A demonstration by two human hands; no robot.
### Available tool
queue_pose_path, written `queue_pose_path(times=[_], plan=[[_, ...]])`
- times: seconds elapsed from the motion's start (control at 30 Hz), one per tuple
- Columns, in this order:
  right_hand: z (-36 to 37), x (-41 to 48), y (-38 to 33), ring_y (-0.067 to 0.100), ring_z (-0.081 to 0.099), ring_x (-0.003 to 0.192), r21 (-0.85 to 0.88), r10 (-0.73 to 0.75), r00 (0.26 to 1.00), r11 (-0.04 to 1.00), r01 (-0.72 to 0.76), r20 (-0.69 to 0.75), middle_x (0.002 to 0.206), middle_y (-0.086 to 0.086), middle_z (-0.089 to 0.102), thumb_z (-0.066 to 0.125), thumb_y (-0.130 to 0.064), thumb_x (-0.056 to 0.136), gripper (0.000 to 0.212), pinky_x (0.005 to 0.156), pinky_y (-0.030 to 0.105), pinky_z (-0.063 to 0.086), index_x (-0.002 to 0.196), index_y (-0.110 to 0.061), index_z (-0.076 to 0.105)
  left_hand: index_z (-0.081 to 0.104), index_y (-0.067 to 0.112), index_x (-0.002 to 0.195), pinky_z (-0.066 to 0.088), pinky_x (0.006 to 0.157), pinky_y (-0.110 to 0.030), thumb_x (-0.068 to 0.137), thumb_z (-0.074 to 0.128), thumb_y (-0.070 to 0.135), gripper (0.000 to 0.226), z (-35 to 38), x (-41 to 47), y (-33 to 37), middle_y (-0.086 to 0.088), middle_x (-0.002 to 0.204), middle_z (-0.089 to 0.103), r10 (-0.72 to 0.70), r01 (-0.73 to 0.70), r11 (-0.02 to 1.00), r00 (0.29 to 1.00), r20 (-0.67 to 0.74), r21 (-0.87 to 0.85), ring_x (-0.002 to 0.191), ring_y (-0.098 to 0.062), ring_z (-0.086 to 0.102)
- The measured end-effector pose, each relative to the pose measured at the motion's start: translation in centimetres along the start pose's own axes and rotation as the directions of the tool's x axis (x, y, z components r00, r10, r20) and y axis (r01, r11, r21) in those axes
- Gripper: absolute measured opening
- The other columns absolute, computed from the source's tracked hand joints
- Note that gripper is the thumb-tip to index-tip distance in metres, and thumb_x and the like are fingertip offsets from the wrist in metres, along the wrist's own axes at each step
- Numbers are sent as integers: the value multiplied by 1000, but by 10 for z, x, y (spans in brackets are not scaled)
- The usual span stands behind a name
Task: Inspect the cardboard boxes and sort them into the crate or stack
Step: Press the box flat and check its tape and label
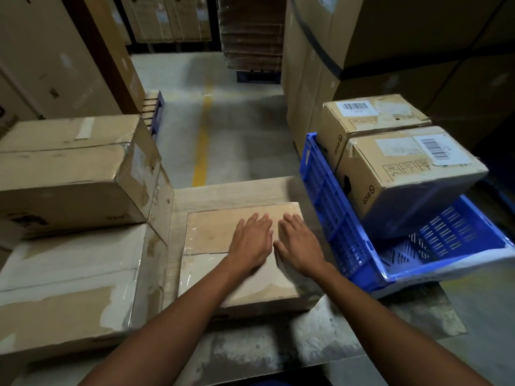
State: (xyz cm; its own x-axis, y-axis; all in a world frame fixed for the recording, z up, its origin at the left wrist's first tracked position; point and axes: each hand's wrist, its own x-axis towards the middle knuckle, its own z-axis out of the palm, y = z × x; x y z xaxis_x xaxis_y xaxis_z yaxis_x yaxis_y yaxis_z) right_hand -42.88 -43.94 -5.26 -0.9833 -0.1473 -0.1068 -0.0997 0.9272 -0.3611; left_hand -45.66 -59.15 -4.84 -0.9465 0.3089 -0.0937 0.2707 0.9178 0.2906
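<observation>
We rest our left hand [252, 240] and right hand [299, 246] flat, fingers released, on the cardboard box [223, 240] lying just left of the blue crate [334, 201], whose two boxes [401, 174] hide its far wall, while a stack [69, 190] further left runs off-frame.

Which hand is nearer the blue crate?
Right. The right hand lies flat on the middle box, on the side toward the blue crate; the left hand lies beside it, farther away.

Matt cardboard box [220, 235] under glossy tape; perforated plastic crate [331, 207].
</observation>
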Motion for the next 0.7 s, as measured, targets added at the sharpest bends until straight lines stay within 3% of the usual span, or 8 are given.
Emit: queue_pose_path(times=[0.1, 0.2, 0.3, 0.37, 0.43, 0.47, 0.57, 0.7], plan=[[4, -8, -5, 22, 8, 154, 107, 95, 990, 991, -84, -101, 167, 7, 15, 57, -44, 96, 60, 122, 44, 21, 149, -21, 39, 35, 24, 151, 5, 122, -49, 105, 29, 40, 49, 4, -14, -18, -3, 165, 15, -156, 157, 987, 986, -52, 20, 153, -24, 3], [2, -9, -10, 30, 11, 153, 187, 232, 962, 961, -204, -143, 167, 11, 7, 61, -42, 95, 65, 120, 46, 24, 151, -23, 35, 40, 27, 147, 0, 118, -58, 101, 39, 44, 49, -1, -26, -48, -8, 166, 8, -426, 422, 905, 891, -158, -62, 151, -34, -7], [0, -5, -14, 32, 24, 150, 326, 332, 938, 902, -284, -100, 166, 10, 15, 60, -40, 96, 69, 116, 46, 31, 155, -23, 29, 34, 22, 149, 16, 114, -63, 100, 44, 43, 54, -16, -30, -76, -13, 163, 14, -635, 594, 760, 766, -104, -263, 148, -39, 12], [-5, -2, -17, 27, 38, 143, 547, 426, 898, 780, -305, -107, 159, 8, 35, 64, -32, 96, 64, 111, 41, 37, 153, -22, 37, 34, 18, 149, 32, 110, -54, 100, 46, 41, 56, -28, -28, -86, -14, 157, 28, -675, 589, 677, 736, -52, -442, 138, -39, 34], [-11, -3, -24, 24, 50, 133, 772, 519, 847, 584, -251, -118, 145, 8, 52, 66, -20, 95, 59, 102, 34, 43, 149, -17, 43, 40, 17, 146, 38, 106, -47, 99, 48, 40, 53, -37, -27, -90, -16, 147, 42, -688, 546, 620, 723, -56, -563, 129, -39, 45], [-14, -4, -26, 23, 52, 130, 815, 539, 830, 539, -211, -141, 141, 8, 55, 67, -17, 94, 58, 101, 34, 44, 148, -16, 46, 44, 18, 144, 39, 105, -45, 99, 49, 39, 51, -42, -29, -91, -16, 144, 44, -700, 526, 598, 710, -75, -604, 126, -38, 47], [-23, -4, -35, 19, 50, 126, 795, 555, 796, 585, -164, -244, 138, 5, 52, 68, -22, 93, 57, 102, 36, 44, 146, -18, 49, 47, 20, 143, 38, 105, -41, 98, 51, 37, 49, -59, -38, -89, -13, 141, 42, -721, 461, 571, 677, -147, -680, 123, -36, 49], [-40, -4, -49, 19, 49, 117, 793, 589, 738, 596, -123, -328, 129, 2, 43, 64, -40, 93, 58, 95, 38, 46, 146, -23, 48, 45, 21, 146, 36, 103, -35, 99, 51, 36, 50, -87, -52, -85, -11, 141, 37, -705, 364, 611, 654, -274, -703, 125, -31, 47]])
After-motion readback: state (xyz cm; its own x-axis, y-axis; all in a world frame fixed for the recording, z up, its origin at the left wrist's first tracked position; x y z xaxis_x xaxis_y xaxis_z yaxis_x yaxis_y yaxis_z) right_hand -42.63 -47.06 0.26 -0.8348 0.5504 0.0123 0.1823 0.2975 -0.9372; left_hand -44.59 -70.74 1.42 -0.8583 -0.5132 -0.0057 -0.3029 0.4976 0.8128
